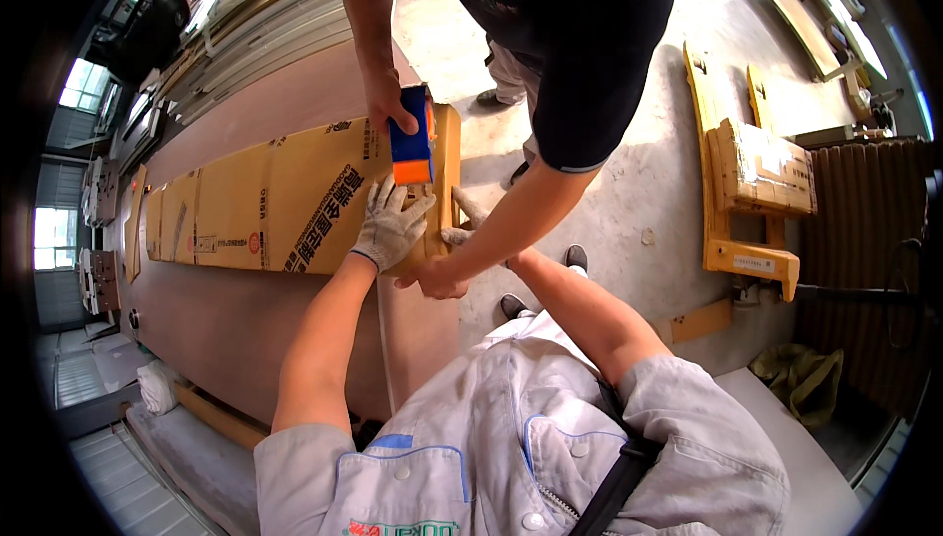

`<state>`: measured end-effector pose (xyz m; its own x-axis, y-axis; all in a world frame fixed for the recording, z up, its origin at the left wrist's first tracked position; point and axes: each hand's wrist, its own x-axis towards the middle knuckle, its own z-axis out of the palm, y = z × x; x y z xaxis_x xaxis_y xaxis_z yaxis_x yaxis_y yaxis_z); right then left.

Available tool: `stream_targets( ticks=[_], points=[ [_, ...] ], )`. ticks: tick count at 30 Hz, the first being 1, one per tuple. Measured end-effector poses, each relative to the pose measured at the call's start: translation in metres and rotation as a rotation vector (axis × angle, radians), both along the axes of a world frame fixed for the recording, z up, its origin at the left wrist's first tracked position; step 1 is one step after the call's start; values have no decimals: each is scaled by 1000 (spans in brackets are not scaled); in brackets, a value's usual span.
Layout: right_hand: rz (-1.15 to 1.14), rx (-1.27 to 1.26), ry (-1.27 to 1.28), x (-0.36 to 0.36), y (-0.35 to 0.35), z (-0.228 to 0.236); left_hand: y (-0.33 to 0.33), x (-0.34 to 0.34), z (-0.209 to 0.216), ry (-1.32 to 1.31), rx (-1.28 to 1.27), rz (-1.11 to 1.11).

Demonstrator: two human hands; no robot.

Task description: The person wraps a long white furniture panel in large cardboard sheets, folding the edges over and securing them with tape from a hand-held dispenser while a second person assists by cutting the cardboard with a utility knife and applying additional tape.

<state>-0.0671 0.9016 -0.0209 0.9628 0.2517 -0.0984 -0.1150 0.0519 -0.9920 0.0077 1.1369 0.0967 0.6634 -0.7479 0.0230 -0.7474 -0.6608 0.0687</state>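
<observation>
A long brown cardboard carton (324,182) lies across a flat table. My left hand (393,226), in a pale knitted glove, rests flat on its top near the right end, fingers spread. At that end face, my right hand (467,220), gloved too, presses with its fingers stretched out; a co-worker's forearm covers part of it. The co-worker stands opposite and grips a blue and orange tape dispenser (413,138) on the carton's end, just beyond my left fingers. The co-worker's other hand (439,279) is at the near corner of the carton.
The pinkish-brown tabletop (255,315) extends under and around the carton. Long boards (265,35) are stacked at the far left. To the right, a yellow pallet truck (751,259) bears a cardboard box (761,170). A green cloth sack (801,379) lies at the lower right.
</observation>
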Motion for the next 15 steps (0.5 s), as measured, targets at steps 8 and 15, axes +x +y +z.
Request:
stream_targets(
  ticks=[8,15],
  points=[
    [-163,-279,-101,71,-7,19,12,7,-17,24,58,13],
    [-253,-215,25,96,-1,35,5,7,-9,14,-35,-2]
  ],
)
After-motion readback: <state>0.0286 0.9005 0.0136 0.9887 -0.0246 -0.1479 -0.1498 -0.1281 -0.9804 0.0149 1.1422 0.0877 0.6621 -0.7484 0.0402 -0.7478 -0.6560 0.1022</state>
